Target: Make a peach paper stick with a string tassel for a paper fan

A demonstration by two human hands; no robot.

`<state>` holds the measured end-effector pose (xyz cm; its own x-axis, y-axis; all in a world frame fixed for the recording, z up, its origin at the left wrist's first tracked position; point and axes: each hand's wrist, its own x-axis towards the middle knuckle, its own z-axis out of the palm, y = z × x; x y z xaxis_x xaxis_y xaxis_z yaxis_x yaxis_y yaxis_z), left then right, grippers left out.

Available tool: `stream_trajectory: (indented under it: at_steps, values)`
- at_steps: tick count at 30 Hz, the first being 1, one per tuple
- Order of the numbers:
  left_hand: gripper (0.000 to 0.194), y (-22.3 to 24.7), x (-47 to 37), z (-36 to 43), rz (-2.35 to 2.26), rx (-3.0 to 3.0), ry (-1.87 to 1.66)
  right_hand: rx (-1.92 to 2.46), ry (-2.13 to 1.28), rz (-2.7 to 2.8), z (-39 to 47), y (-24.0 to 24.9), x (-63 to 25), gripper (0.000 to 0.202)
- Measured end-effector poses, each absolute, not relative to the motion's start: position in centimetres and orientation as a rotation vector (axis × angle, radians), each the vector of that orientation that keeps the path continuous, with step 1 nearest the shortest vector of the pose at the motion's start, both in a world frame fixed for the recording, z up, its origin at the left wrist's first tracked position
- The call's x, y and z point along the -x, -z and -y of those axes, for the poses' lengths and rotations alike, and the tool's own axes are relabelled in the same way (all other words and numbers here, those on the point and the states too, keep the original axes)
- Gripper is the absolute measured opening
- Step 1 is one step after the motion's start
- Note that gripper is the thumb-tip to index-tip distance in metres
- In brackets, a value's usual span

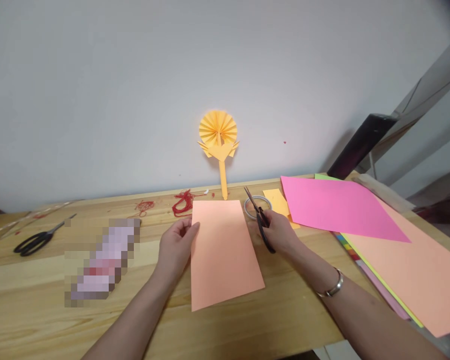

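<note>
Near the left edge of the pale wooden table lies a pair of black-handled scissors, well apart from both hands. Further in sits a blurred pinkish oblong thing that cannot be made out. Toward the back edge lie tangles of red thread.

The left hand comes in from the near edge, forearm angled up and to the right. Its thumb and fingers pinch the left edge of the salmon-orange rectangular paper sheet, which lies mid-table between the hands, long side running away from the person.

Behind the sheet, a yellow pleated paper fan on a stick stands against the white wall. A clear tape ring lies just past the sheet's far right corner.

The right hand, a metal bracelet at its wrist, is curled around the handles of dark small scissors; the blades point away and to the left, slightly parted, beside the sheet's right edge.

A clean cut likely calls for the left pinch to keep the sheet taut and flat, with the blades opened wide and entering squarely at the edge.

A bright pink paper sheet and a large peach sheet cover the right edge.
</note>
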<state>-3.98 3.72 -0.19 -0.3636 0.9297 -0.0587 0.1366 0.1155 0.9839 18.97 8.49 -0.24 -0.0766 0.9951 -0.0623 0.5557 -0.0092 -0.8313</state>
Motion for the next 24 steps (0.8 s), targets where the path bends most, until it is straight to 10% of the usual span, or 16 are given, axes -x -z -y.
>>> stream_trajectory:
  at_steps: [24]
  values:
    - [0.036, -0.1, 4.0, -3.1, -0.988, -0.571, -0.983, 1.16, -1.246, 1.474, -8.5, -0.3, -19.0, 0.027]
